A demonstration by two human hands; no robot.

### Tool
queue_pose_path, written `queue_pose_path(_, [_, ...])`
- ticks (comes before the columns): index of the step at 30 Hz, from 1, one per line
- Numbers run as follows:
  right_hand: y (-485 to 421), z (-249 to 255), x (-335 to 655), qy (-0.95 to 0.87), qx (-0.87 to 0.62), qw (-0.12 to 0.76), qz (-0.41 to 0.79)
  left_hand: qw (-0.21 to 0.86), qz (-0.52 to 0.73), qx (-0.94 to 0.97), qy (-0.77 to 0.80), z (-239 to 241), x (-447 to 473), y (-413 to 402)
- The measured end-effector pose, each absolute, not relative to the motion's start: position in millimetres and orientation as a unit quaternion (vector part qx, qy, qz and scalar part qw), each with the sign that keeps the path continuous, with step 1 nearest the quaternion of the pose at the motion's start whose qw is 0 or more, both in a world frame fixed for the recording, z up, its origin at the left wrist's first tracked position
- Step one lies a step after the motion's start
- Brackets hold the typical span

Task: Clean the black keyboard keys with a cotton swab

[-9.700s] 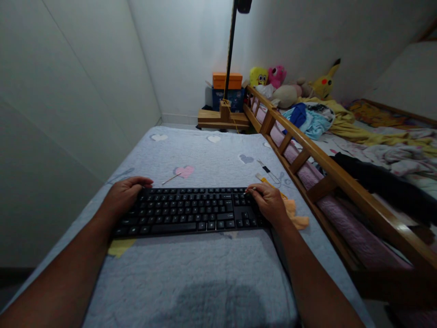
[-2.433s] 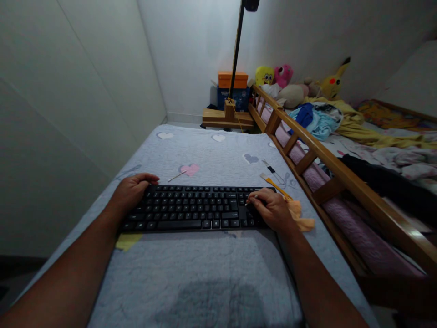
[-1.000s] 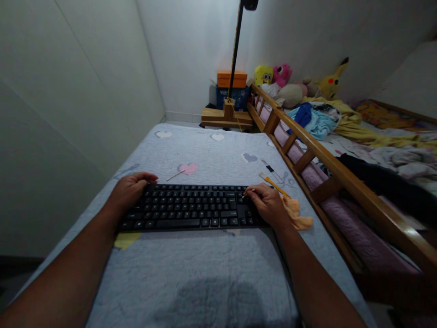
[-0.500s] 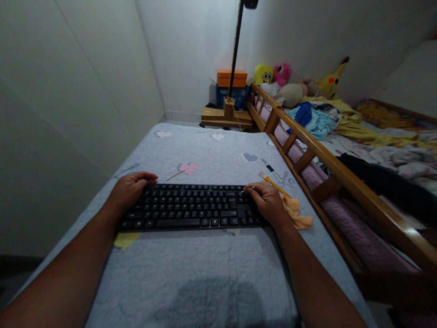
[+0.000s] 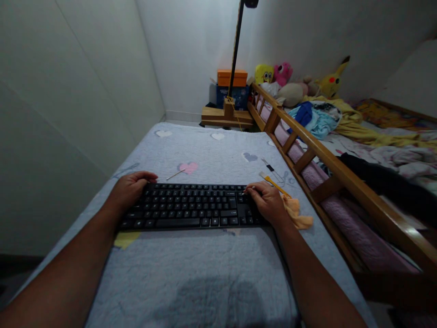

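On a pale blue quilted cover lies a long black plastic keyboard, its left end clamped by the left hand, while the right hand pinches a thin white-tipped stick at its right-hand keys.

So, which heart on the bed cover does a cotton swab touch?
The pink heart beyond the keyboard, where a cotton swab ends; the others, white or grey, lie away from it.
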State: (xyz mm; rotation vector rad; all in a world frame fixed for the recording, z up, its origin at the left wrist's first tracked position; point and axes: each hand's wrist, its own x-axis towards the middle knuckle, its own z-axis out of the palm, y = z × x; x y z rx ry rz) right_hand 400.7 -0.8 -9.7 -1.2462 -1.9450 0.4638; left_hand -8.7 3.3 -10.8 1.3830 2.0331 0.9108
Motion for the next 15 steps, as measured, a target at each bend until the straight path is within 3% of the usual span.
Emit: queue_pose_path(15, [2.9, -13.4, 401.9, -0.754, -0.5, 0.385, 0.18, 0.249, 0.335, 0.516, 0.748, -7.5, -7.0, 1.7])
